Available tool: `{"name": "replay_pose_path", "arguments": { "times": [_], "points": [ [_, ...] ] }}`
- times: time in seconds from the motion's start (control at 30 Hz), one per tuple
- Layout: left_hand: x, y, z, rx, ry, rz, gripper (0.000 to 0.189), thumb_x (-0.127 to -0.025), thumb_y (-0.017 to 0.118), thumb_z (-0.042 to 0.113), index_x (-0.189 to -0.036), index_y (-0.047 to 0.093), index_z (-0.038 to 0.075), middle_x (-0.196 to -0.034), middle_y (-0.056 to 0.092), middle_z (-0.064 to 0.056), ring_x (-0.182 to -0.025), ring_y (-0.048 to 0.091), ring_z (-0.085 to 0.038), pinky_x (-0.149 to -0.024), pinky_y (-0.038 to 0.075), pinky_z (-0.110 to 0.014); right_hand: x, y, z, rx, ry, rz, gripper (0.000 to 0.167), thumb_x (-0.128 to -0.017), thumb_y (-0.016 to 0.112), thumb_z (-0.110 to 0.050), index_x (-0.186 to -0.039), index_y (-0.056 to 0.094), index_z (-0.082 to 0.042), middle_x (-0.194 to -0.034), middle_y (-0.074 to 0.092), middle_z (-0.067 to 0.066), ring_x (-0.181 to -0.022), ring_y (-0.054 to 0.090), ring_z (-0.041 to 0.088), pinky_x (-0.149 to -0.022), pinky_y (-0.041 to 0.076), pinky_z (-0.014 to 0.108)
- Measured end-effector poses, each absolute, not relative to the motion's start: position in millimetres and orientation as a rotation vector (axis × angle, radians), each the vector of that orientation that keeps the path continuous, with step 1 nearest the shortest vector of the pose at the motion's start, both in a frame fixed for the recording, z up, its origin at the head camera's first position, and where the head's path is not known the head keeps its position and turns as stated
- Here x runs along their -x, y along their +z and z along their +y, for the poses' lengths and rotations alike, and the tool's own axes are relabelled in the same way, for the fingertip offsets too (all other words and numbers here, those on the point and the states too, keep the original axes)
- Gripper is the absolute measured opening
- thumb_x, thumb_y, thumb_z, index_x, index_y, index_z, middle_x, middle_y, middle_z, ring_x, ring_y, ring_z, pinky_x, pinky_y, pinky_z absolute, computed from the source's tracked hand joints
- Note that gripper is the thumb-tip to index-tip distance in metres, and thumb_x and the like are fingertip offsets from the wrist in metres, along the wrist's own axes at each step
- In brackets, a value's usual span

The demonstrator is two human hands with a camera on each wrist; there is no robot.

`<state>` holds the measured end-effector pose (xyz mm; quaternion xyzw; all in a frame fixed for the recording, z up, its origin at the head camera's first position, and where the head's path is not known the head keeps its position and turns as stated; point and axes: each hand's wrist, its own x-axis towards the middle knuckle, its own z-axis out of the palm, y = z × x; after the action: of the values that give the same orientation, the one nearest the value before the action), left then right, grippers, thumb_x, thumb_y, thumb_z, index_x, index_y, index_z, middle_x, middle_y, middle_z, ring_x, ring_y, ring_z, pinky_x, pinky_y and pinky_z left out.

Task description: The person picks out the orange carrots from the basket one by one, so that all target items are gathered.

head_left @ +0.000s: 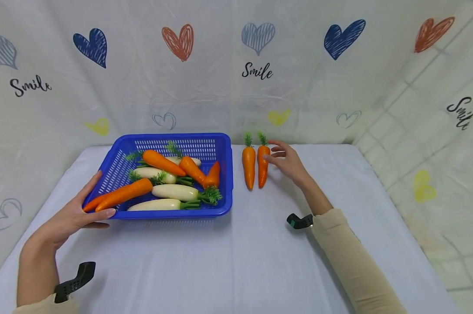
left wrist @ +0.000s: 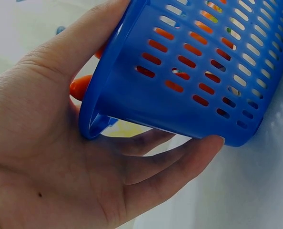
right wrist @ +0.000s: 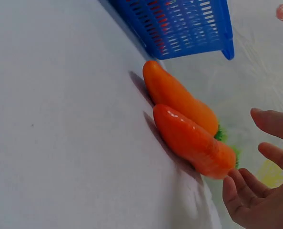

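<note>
A blue plastic basket [head_left: 173, 214] holds several carrots [head_left: 126, 194] and several white radishes [head_left: 173, 191] with green tops. My left hand [head_left: 69, 220] grips its front left corner; in the left wrist view the thumb goes over the rim while the other fingers spread along the outside wall. To the right of the basket, two carrots lie side by side on the table, leafy ends away from me. My right hand [head_left: 289, 163] is at the right carrot [head_left: 263, 168], fingers parted and fingertips right at its thick upper end. The left carrot [head_left: 249, 168] lies between it and the basket.
A white cloth covers the table [head_left: 236, 261]. Behind it hangs a pale sheet [head_left: 212, 87] printed with hearts and "Smile", and the basket stands close to it. Small black wrist cameras [head_left: 299, 221] sit on both forearms.
</note>
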<state>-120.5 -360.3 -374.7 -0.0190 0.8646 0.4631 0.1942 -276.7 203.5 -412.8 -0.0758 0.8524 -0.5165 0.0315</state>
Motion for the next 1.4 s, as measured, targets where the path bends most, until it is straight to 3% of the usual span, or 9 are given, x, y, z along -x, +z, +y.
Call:
{"name": "replay_pose_path", "arguments": {
  "times": [0.2, 0.43, 0.63, 0.9, 1.2, 1.4],
  "points": [
    [121, -371, -360, 0.042, 1.295, 2.435, 0.105, -0.101, 0.066, 0.036, -0.158, -0.021, 0.052, -0.169, -0.008, -0.036, -0.115, 0.064, -0.025, -0.084, 0.066, -0.036, 271, -397, 192, 0.34, -1.662, 2.636, 0.054, -0.102, 0.068, -0.029, -0.15, 0.053, -0.01, -0.147, 0.056, 0.024, -0.133, 0.056, 0.041, -0.11, 0.051, 0.058],
    [118, -373, -361, 0.065, 1.294, 2.424, 0.105, -0.102, 0.065, 0.036, -0.157, -0.022, 0.052, -0.168, -0.006, -0.038, -0.113, 0.064, -0.024, -0.084, 0.066, -0.036, 260, -378, 169, 0.476, -1.724, 2.614, 0.043, -0.102, 0.069, -0.025, -0.143, 0.061, -0.015, -0.138, 0.063, 0.019, -0.125, 0.061, 0.036, -0.11, 0.051, 0.054],
    [116, -373, -361, 0.069, 1.303, 2.422, 0.105, -0.102, 0.066, 0.035, -0.158, -0.022, 0.051, -0.167, -0.007, -0.038, -0.111, 0.065, -0.023, -0.084, 0.066, -0.036, 251, -360, 153, 0.581, -1.732, 2.596, 0.04, -0.101, 0.069, -0.028, -0.139, 0.063, -0.016, -0.136, 0.065, 0.016, -0.126, 0.063, 0.032, -0.111, 0.052, 0.053],
    [119, -374, -360, 0.066, 1.317, 2.415, 0.105, -0.102, 0.066, 0.035, -0.158, -0.021, 0.052, -0.168, -0.007, -0.037, -0.114, 0.063, -0.026, -0.086, 0.066, -0.039, 239, -344, 131, 0.671, -1.783, 2.529, 0.039, -0.102, 0.068, -0.025, -0.139, 0.064, -0.014, -0.134, 0.066, 0.011, -0.124, 0.065, 0.026, -0.106, 0.056, 0.043],
    [118, -375, -359, 0.07, 1.318, 2.42, 0.105, -0.101, 0.066, 0.036, -0.158, -0.021, 0.053, -0.168, -0.004, -0.037, -0.114, 0.064, -0.027, -0.085, 0.066, -0.039, 231, -340, 106, 0.73, -1.823, 2.435, 0.036, -0.102, 0.068, -0.02, -0.137, 0.064, -0.011, -0.138, 0.064, 0.015, -0.122, 0.064, 0.029, -0.106, 0.055, 0.049],
    [119, -376, -359, 0.069, 1.327, 2.419, 0.105, -0.101, 0.066, 0.036, -0.158, -0.02, 0.053, -0.168, -0.004, -0.037, -0.115, 0.064, -0.027, -0.085, 0.066, -0.04, 226, -338, 89, 0.779, -1.834, 2.38, 0.036, -0.102, 0.067, -0.016, -0.137, 0.063, -0.009, -0.137, 0.064, 0.019, -0.121, 0.067, 0.031, -0.101, 0.06, 0.043]
  ]
}}
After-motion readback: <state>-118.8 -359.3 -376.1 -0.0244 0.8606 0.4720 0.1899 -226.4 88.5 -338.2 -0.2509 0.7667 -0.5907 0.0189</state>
